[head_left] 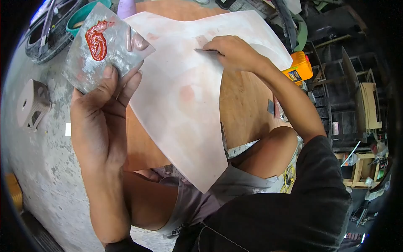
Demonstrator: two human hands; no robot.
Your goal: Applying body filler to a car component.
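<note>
My left hand (98, 109) grips a square, shiny grey plate (79, 65), thumb on top. On it lie a thick squiggle of red paste (97, 46) and a smaller smear of pinkish putty (138, 43) near the right corner. Beneath both hands is a large, curved white panel (176, 119) with faint pink patches, its pointed end toward me. My right hand (237, 53) pinches a thin, dark spreader (205, 51) at the panel's far right part, beside a small pinkish-grey patch.
The panel rests over a brown wooden board (243, 103). An orange-yellow jug (299, 68) stands right of it. A grey plastic stool (32, 103), a tyre (52, 44) and a green bowl (87, 16) are to the left. Shelving (357, 113) lines the right side.
</note>
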